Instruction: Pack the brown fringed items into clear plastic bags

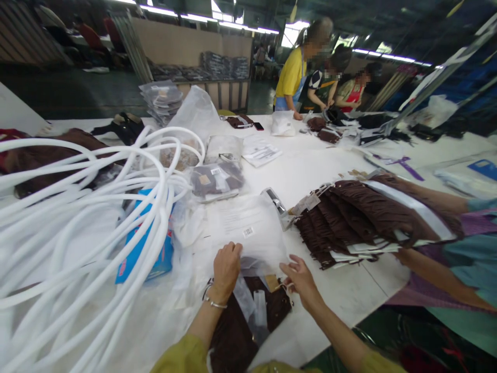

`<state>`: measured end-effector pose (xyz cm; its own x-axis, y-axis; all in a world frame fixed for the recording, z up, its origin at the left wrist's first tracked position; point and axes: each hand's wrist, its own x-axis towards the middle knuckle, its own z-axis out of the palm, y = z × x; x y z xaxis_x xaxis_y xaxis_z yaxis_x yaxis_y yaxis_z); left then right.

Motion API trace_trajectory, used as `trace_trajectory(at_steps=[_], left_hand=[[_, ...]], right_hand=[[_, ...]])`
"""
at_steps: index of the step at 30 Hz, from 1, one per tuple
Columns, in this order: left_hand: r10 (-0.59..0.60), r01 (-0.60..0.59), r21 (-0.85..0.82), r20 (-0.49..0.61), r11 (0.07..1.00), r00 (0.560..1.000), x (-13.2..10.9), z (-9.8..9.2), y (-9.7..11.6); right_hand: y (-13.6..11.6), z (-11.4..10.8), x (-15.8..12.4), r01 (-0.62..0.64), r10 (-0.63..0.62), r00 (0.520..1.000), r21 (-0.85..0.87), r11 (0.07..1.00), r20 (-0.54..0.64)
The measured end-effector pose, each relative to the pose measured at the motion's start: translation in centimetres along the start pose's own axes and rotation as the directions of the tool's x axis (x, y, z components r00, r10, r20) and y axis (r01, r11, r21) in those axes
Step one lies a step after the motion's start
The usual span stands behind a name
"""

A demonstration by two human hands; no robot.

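Observation:
My left hand, with a bracelet at the wrist, is closed on the near edge of a clear plastic bag printed with text and a barcode. My right hand is at the bag's near right corner, its fingers apart, beside the string of a tan tag. A folded dark brown garment lies on the table between my forearms. A clear strip and a white label lie over the garment, and its top end meets the bag's near edge.
White tubing loops over the left side, above a blue package. Bagged garments and papers sit farther back. A co-worker's arms hold a stack of brown garments at right. Several people stand beyond.

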<state>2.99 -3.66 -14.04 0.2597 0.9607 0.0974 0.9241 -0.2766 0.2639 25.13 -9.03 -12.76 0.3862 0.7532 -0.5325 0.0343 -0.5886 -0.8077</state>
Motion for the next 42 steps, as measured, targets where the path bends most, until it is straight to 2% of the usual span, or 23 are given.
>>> trace_trajectory(at_steps=[2,4,5,7,10,13,15,17,18,20,22,23,25,27,28,30,31,32,33,34,36,39,42], left_hand=[[0.051,-0.052,0.04,0.022,0.998,0.998,0.2,-0.8,-0.2],[0.104,-0.108,0.06,0.055,0.992,0.993,0.3,-1.6,0.4],[0.125,-0.13,0.064,0.07,0.989,0.99,0.4,-1.9,0.9],[0.148,-0.155,0.066,0.095,0.986,0.984,0.4,-2.4,1.9],[0.131,-0.139,0.057,0.115,0.989,0.985,0.0,-3.0,2.2],[0.027,-0.033,0.046,0.116,0.998,0.993,-1.7,-3.4,0.1],[-0.104,0.1,0.042,0.105,0.994,0.989,-3.2,-3.7,-2.4],[-0.271,0.27,0.022,0.079,0.962,0.959,-4.4,-4.2,-5.1],[-0.395,0.399,-0.07,0.065,0.914,0.916,-4.7,-4.6,-6.2],[-0.627,0.617,-0.354,0.1,0.703,0.772,-4.6,-5.4,-8.1],[-0.744,0.664,-0.62,0.186,0.419,0.642,-3.7,-6.6,-9.0],[-0.758,0.629,-0.707,0.204,0.324,0.62,-3.1,-7.4,-9.2],[-0.765,0.525,-0.815,0.17,0.245,0.621,-2.0,-9.4,-8.9],[-0.786,0.341,-0.929,0.102,0.144,0.61,-1.4,-11.7,-8.2],[-0.801,0.201,-0.976,0.057,0.081,0.597,-1.4,-12.7,-7.8],[-0.838,-0.083,-0.997,-0.047,0.002,0.544,-1.9,-13.8,-7.1],[-0.853,-0.154,-0.988,-0.099,0.022,0.513,-2.3,-13.7,-6.8],[-0.859,-0.144,-0.985,-0.152,0.092,0.489,-2.9,-13.2,-6.7],[-0.847,-0.041,-0.976,-0.206,0.213,0.491,-3.5,-12.1,-6.8],[-0.817,0.099,-0.933,-0.247,0.345,0.521,-4.1,-10.7,-6.9],[-0.73,0.321,-0.769,-0.262,0.553,0.631,-5.3,-7.0,-7.4],[-0.626,0.381,-0.664,-0.17,0.643,0.761,-6.8,-1.5,-7.7],[-0.553,0.391,-0.63,-0.074,0.671,0.83,-8.1,2.0,-7.1]], right_hand=[[-0.4,-0.9,-0.3,0.233,-0.282,0.952,-0.321,0.918,-0.115],[-1.1,-1.2,-0.6,0.443,-0.558,0.83,-0.601,0.665,-0.005],[-1.5,-1.1,-0.6,0.51,-0.628,0.772,-0.684,0.521,0.098],[-2.2,-0.6,-0.3,0.573,-0.628,0.721,-0.761,0.303,0.293],[-3.2,-0.1,1.3,0.551,-0.486,0.769,-0.816,0.174,0.415],[-4.5,-0.5,3.5,0.462,-0.386,0.849,-0.862,0.21,0.361],[-5.6,-0.9,4.9,0.427,-0.363,0.875,-0.865,0.263,0.321],[-6.9,-0.7,5.9,0.421,-0.361,0.882,-0.851,0.313,0.303],[-7.5,-0.3,6.3,0.42,-0.363,0.884,-0.841,0.34,0.295],[-9.0,1.3,6.7,0.433,-0.385,0.881,-0.8,0.416,0.276],[-10.6,3.3,6.7,0.476,-0.426,0.873,-0.598,0.644,0.237],[-11.5,4.4,6.7,0.487,-0.438,0.873,-0.438,0.756,0.214],[-13.4,6.0,6.3,0.465,-0.437,0.879,-0.136,0.875,0.19],[-15.0,6.7,5.7,0.422,-0.42,0.874,0.047,0.905,0.244],[-15.5,6.7,5.5,0.363,-0.399,0.867,0.17,0.916,0.299],[-15.9,6.4,5.0,0.143,-0.333,0.836,0.412,0.9,0.437],[-15.7,6.2,5.0,0.019,-0.293,0.813,0.479,0.877,0.503],[-15.0,6.0,5.1,-0.074,-0.253,0.793,0.5,0.863,0.554],[-14.1,6.0,5.3,-0.115,-0.219,0.781,0.479,0.87,0.585],[-12.9,6.1,5.7,-0.117,-0.197,0.773,0.441,0.89,0.603],[-10.0,6.4,6.9,-0.021,-0.207,0.755,0.338,0.941,0.622],[-5.3,7.1,9.2,0.261,-0.258,0.75,0.086,0.961,0.609],[-1.8,7.3,11.1,0.379,-0.254,0.772,-0.101,0.92,0.582]])
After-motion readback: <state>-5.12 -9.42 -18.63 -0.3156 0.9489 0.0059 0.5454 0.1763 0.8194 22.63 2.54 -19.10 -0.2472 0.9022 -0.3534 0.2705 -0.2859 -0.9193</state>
